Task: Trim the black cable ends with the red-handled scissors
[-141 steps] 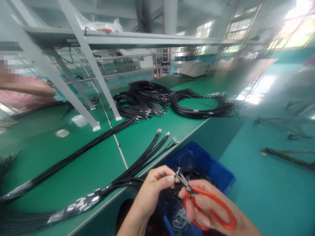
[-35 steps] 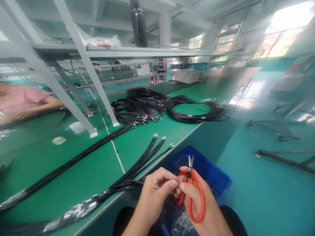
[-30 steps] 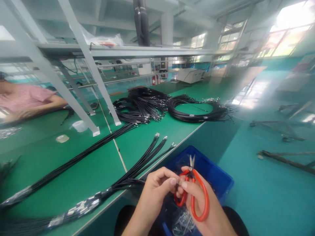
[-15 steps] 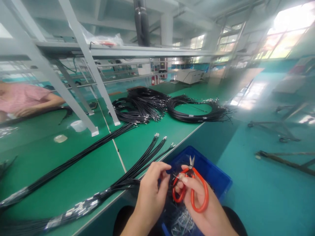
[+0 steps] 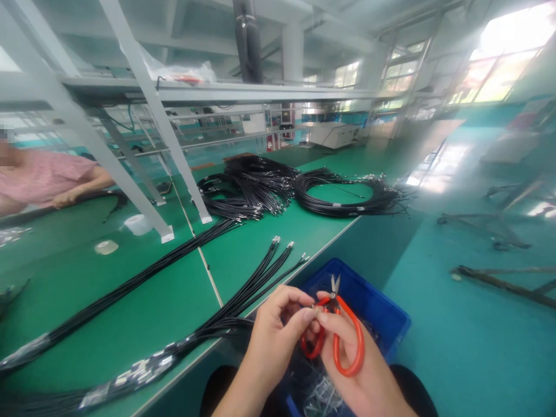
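Observation:
My right hand [image 5: 347, 341] holds red-handled scissors [image 5: 348, 333] in the palm, their short blades pointing up and slightly parted. Thumb and fingers of that hand also pinch a tiny tip, mostly hidden. My left hand [image 5: 278, 330] is closed in a pinch, its thumb and forefinger meeting the right fingertips; what lies between them cannot be made out. Just left of this hand, a bundle of black cables [image 5: 234, 301] with silver ends lies over the bench edge, some bending down behind the hand. Below both hands stands a blue bin [image 5: 369, 307] with clear and whitish scraps inside.
The green bench [image 5: 143, 289] carries another cable bundle [image 5: 143, 271], piled cables [image 5: 256, 179], a coiled cable bundle [image 5: 339, 208] and a tape roll [image 5: 106, 247]. A white shelf post [image 5: 174, 139] rises from it. At far left, a person in a pink top [image 5: 52, 174] handles cables.
My left hand has moved right, its fingers closing against the right fingertips. The scissors have shifted slightly left. The other person's hand now shows on the black cables.

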`<state>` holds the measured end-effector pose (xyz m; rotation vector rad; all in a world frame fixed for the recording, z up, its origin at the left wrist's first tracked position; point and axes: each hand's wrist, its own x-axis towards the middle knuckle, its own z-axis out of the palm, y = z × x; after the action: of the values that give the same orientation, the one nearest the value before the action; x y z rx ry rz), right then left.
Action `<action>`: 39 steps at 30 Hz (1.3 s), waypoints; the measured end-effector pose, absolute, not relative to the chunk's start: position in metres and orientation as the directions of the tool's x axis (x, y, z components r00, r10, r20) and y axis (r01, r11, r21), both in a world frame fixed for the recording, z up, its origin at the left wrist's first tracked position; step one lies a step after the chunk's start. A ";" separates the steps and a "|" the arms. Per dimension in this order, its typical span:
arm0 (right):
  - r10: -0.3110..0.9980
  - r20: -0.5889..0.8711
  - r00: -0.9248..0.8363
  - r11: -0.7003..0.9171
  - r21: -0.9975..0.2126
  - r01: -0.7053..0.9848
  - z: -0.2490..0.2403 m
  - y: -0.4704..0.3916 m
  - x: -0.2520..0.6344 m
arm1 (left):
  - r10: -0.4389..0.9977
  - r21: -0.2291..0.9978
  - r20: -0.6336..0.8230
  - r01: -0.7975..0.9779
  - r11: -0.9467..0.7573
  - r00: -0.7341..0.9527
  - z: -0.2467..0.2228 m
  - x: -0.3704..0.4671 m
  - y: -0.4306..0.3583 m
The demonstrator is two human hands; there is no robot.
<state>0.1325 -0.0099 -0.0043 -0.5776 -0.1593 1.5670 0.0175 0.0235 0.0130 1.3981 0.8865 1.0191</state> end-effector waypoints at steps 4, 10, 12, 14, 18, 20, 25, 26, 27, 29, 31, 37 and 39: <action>0.967 -0.255 0.029 -0.089 -0.441 -0.893 -0.002 -0.010 0.132 | 0.935 0.981 0.056 -0.192 0.013 0.351 0.012 0.023 0.025; 0.959 -0.277 0.058 -0.074 -0.441 -0.894 -0.003 -0.011 0.134 | 0.949 0.905 0.267 0.295 -0.306 0.166 0.006 0.008 0.023; 0.962 -0.270 0.046 -0.079 -0.434 -0.897 -0.003 -0.011 0.134 | 0.881 0.749 0.415 0.463 -0.474 0.229 0.005 0.006 0.022; 0.963 -0.266 0.033 -0.086 -0.423 -0.902 -0.003 -0.011 0.133 | 0.799 0.574 0.515 0.567 -0.591 0.312 0.005 0.006 0.021; 0.956 -0.289 0.046 -0.087 -0.430 -0.899 -0.001 -0.011 0.132 | 0.795 0.521 0.555 0.643 -0.562 0.246 0.005 0.009 0.019; 0.951 -0.302 0.061 -0.082 -0.440 -0.894 0.000 -0.011 0.133 | 0.871 0.677 0.449 0.560 -0.477 0.200 0.005 0.009 0.017; 0.964 -0.257 0.067 -0.069 -0.486 -0.871 -0.002 -0.009 0.132 | 0.931 0.916 0.149 0.307 -0.257 0.334 0.004 0.010 0.013; 0.967 -0.246 0.065 -0.072 -0.509 -0.858 -0.002 -0.008 0.132 | 0.934 0.926 0.145 0.287 -0.245 0.328 0.003 0.011 0.012; 0.968 -0.238 0.080 -0.064 -0.541 -0.838 -0.003 -0.007 0.132 | 0.938 0.932 0.147 0.275 -0.238 0.313 0.002 0.012 0.012; 0.960 -0.230 0.160 -0.023 -0.633 -0.774 -0.002 -0.005 0.132 | 0.944 0.940 0.138 0.262 -0.221 0.300 0.000 0.013 0.013; 0.944 -0.224 0.243 0.009 -0.718 -0.696 -0.001 -0.003 0.132 | 0.947 0.942 0.125 0.263 -0.207 0.297 -0.001 0.014 0.014; 0.940 -0.191 0.285 0.037 -0.770 -0.637 -0.004 0.000 0.130 | 0.952 0.941 0.118 0.275 -0.199 0.283 -0.005 0.016 0.012; 0.936 -0.171 0.308 0.045 -0.809 -0.586 -0.011 0.000 0.132 | 0.959 0.952 0.100 0.254 -0.169 0.264 -0.006 0.017 0.013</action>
<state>0.1318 0.0004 -0.0105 -0.9351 -0.4673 1.2284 0.0167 0.0127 -0.0062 1.6233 1.1438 0.9708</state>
